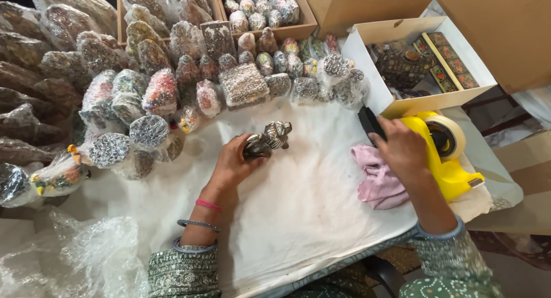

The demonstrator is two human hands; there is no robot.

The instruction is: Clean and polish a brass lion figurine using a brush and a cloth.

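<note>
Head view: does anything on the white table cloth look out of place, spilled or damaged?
Nothing looks spilled or broken. Only the pink cloth lies crumpled beside the yellow tape dispenser, partly under the right hand. The left hand holds a dark figurine, apparently intact.

dark metal figurine (267, 140) held upright, black brush (371, 123) gripped

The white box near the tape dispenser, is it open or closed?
Open. The white box has no lid on it, and dark patterned items show inside.
</note>
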